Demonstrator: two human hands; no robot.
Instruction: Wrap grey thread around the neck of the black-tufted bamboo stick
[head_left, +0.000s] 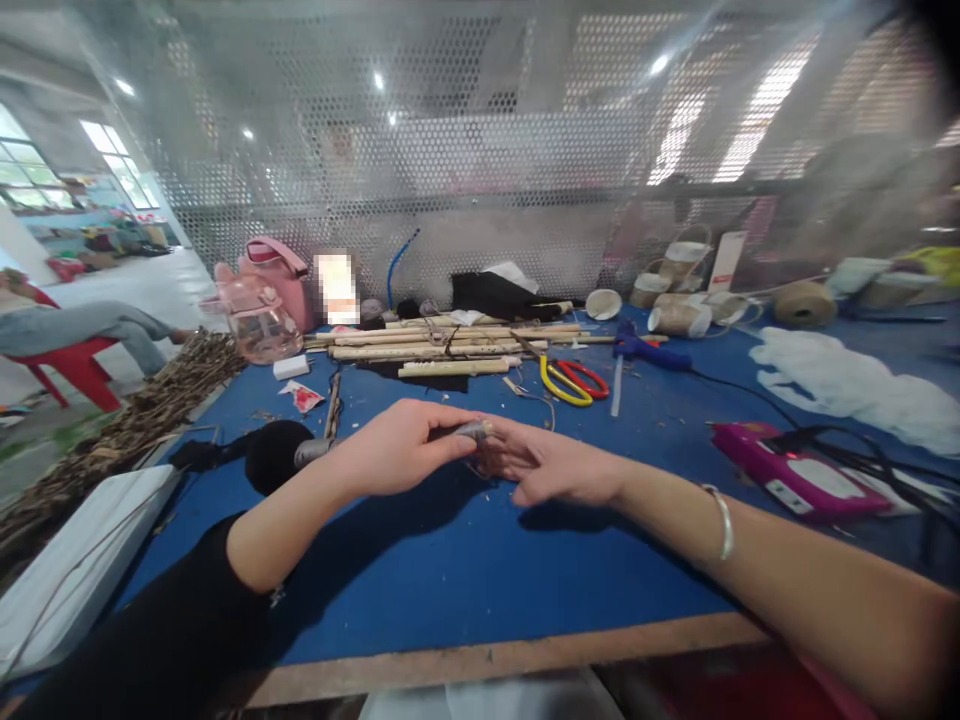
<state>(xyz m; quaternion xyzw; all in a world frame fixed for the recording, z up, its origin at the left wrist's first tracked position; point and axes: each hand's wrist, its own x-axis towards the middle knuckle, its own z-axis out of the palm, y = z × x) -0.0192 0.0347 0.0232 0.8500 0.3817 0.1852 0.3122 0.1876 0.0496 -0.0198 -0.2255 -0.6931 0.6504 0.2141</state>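
My left hand [405, 445] pinches a thin grey-wrapped stick [472, 430] between thumb and fingers, its pale tip pointing right. My right hand [555, 460] is at that tip, fingers loosely bent and thumb apart; whether its fingertips touch the stick is hard to see. Behind my left wrist lies a black ball [274, 457] with a grey-wrapped neck [309, 452]. Whether that neck joins the stick is hidden by my hand. A brown twig [334, 400] stands out just beyond my left forearm.
Beyond my hands lie pale sticks [450, 350], red-and-yellow scissors [566, 382] and a blue glue gun [652, 350]. A magenta device [802, 470] with cables lies right, near white fluffy material [847, 380]. At left are a pink bottle [262, 320] and a white slab [90, 570]. Perforated metal [465, 150] stands behind.
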